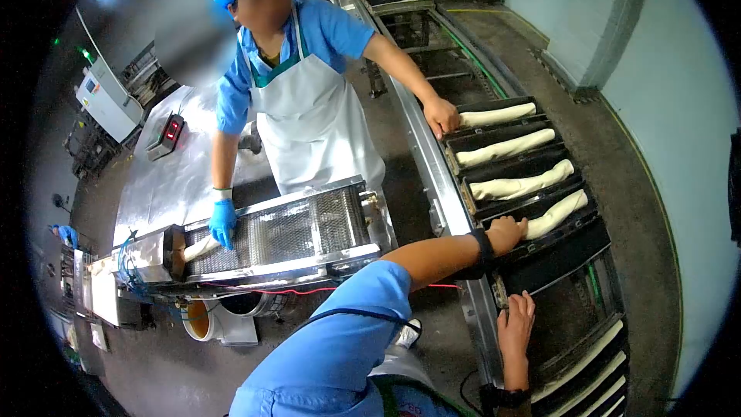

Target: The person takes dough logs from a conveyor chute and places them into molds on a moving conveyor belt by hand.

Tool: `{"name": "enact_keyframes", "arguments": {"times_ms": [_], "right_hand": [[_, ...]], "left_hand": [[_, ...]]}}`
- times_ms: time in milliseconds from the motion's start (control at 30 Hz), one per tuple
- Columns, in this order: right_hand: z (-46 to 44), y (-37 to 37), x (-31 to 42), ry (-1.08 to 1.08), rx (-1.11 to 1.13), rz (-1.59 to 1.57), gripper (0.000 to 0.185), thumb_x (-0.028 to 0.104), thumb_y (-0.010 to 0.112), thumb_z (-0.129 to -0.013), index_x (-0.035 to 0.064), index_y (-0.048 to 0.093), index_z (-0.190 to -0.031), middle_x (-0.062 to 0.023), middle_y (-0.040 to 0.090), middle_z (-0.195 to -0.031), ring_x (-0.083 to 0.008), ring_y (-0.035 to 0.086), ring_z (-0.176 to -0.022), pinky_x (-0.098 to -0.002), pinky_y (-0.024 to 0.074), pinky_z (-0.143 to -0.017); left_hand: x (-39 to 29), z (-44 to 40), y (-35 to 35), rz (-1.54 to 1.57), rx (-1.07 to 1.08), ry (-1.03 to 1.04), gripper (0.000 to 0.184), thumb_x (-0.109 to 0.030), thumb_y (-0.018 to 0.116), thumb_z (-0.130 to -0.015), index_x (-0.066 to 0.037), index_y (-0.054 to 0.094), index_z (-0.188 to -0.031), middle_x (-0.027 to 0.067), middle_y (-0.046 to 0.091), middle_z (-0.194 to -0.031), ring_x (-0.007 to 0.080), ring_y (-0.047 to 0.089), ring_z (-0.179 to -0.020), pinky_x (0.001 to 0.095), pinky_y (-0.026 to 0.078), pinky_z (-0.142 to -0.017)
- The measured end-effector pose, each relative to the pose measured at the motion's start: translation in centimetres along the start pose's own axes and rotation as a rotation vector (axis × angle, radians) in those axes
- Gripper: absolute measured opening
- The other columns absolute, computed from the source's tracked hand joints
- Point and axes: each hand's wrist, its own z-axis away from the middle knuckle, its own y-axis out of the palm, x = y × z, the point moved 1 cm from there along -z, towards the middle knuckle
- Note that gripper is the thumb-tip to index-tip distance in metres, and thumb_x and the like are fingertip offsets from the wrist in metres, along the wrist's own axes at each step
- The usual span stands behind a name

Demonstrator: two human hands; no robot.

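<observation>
My left hand (505,235) is closed at the near end of a long pale dough roll (557,215), which lies in a black trough. Its fingertips are partly hidden. Below it, my right hand (515,332) has its fingers stretched out beside the rail and the near end of a black trough (552,262) with no dough showing in it. Further up lie another dough roll (522,181), a second roll (505,147) and a third roll (498,114), each in its own trough.
A co-worker in a white apron (316,127) stands opposite, one bare hand (441,116) at the farthest trough, one gloved hand (222,224) over dough on a mesh conveyor (285,232). A metal rail (444,193) edges the troughs. More dough strips (579,367) lie lower right.
</observation>
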Motion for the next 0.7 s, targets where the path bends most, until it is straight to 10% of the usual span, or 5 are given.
{"name": "enact_keyframes", "arguments": {"times_ms": [67, 333, 433, 533, 700], "right_hand": [[0.3, -0.1, 0.2, 0.011, 0.016, -0.012, 0.025, 0.005, 0.053, -0.071, -0.0050, 0.049, -0.094, -0.0134, 0.045, -0.105, -0.0297, 0.030, -0.112, -0.0407, 0.0300, -0.089], [1.2, 1.2, 0.3, 0.015, -0.008, 0.028, 0.027, 0.006, 0.053, -0.071, -0.0036, 0.049, -0.096, -0.0126, 0.044, -0.107, -0.0285, 0.029, -0.113, -0.0427, 0.0274, -0.089], [1.0, 1.7, 0.1, 0.069, 0.006, 0.049, 0.029, 0.007, 0.055, -0.071, -0.0021, 0.048, -0.098, -0.0118, 0.042, -0.109, -0.0276, 0.028, -0.114, -0.0448, 0.0271, -0.088], [0.8, 1.5, 0.7, 0.078, -0.017, 0.080, 0.027, 0.008, 0.054, -0.073, -0.0017, 0.048, -0.098, -0.0120, 0.042, -0.109, -0.0276, 0.029, -0.114, -0.0450, 0.0282, -0.088], [-0.2, 1.9, 1.3, 0.078, -0.020, 0.120, 0.025, 0.008, 0.052, -0.074, -0.0027, 0.048, -0.097, -0.0140, 0.043, -0.108, -0.0282, 0.030, -0.113, -0.0447, 0.0311, -0.086]], "left_hand": [[-0.1, 0.5, -0.8, 0.000, 0.247, -0.008, 0.053, -0.013, 0.049, -0.075, 0.004, 0.028, -0.120, 0.0134, 0.058, -0.075, 0.0278, 0.057, -0.071, 0.0350, 0.045, -0.057], [0.8, 3.4, 2.9, -0.312, 0.057, -0.010, 0.041, -0.013, 0.048, -0.074, 0.002, 0.041, -0.112, 0.0077, 0.059, -0.070, 0.0224, 0.054, -0.060, 0.0328, 0.037, -0.062], [0.5, 6.7, -1.0, -0.273, 0.052, 0.118, 0.015, -0.015, 0.050, -0.071, -0.006, 0.057, -0.080, 0.0052, 0.058, -0.081, 0.0205, 0.052, -0.080, 0.0334, 0.035, -0.073], [2.6, 10.9, -1.6, -0.031, -0.293, 0.314, 0.021, -0.018, 0.052, -0.070, -0.008, 0.057, -0.087, 0.0080, 0.053, -0.095, 0.0214, 0.046, -0.095, 0.0358, 0.036, -0.077], [10.3, 22.3, -2.6, -0.044, -0.155, 0.168, 0.035, -0.024, 0.053, -0.071, -0.007, 0.052, -0.101, 0.0107, 0.048, -0.109, 0.0284, 0.042, -0.104, 0.0368, 0.036, -0.085]]}}
